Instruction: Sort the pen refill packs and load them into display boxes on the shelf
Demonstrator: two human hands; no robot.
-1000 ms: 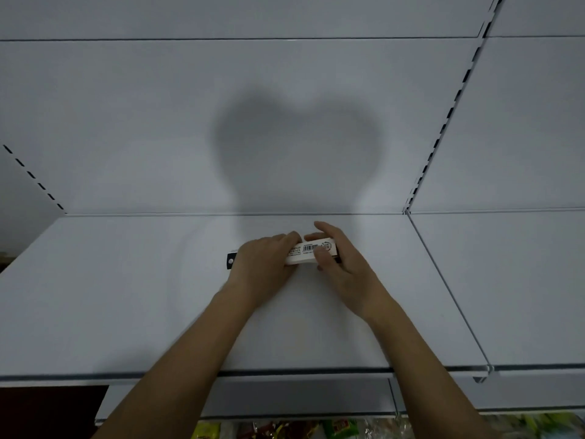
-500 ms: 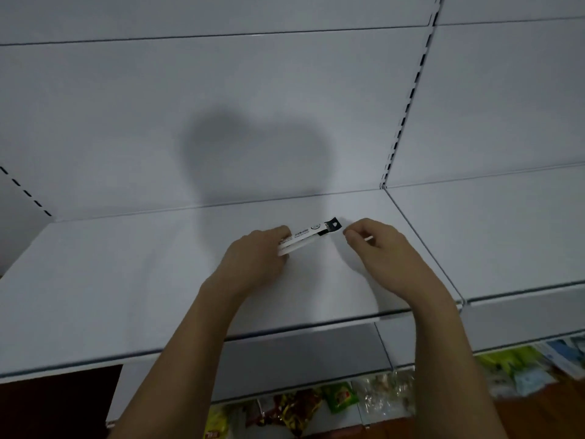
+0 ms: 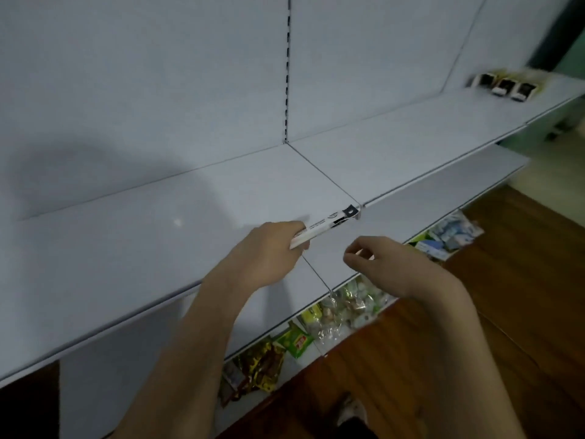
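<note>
Pen refill pack point(image 3: 323, 226), one long white box with black print and a black end tab, is held at its near end by the left hand point(image 3: 269, 255), whose fingers curl round it. The pack points up and to the right, and its far end lies over the front edge of the shelf point(image 3: 126, 248), close to the seam where two shelf boards meet. One white shelf run is in plain view at hand height, made of at least three boards side by side, with a slotted upright point(image 3: 287, 68) on the back wall behind the first seam. A grey shadow lies on the wall and the board at the left.

Just right of the pack, and apart from it, the right hand point(image 3: 389, 267) hovers in front of the shelf edge with its fingers curled and thumb and forefinger close together; whether something small sits between them I cannot tell.

Below the shelf, a lower tier carries coloured snack packets point(image 3: 285, 343), too blurred to count, and further right a pale blue and white bag point(image 3: 449, 236). Brown wooden floor point(image 3: 474, 327) fills the lower right.

At the far right end of the shelf stand three small display boxes point(image 3: 503, 83), side by side in a row, with dark fronts, blurred.
</note>
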